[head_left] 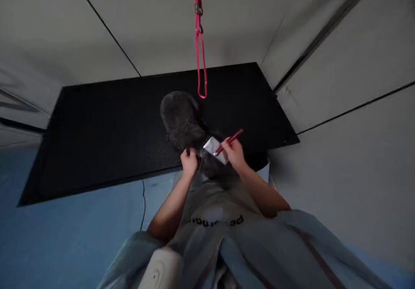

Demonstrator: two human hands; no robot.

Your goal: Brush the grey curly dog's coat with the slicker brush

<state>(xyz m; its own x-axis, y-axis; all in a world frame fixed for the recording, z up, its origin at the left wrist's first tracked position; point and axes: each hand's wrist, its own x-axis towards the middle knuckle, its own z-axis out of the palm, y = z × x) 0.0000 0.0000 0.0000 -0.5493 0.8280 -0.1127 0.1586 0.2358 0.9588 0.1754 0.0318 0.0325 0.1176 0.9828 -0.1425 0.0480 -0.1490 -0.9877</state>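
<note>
A dark grey fluffy dog stands on the black table, close to its near edge. My right hand is closed round the red handle of a slicker brush, whose silver head lies against the dog's fur. My left hand is closed on the dog's fur at its near end, just left of the brush.
A pink grooming loop hangs from above over the table's far side. Grey wall panels stand behind and to the right. Blue floor lies below the table. My grey apron fills the lower middle.
</note>
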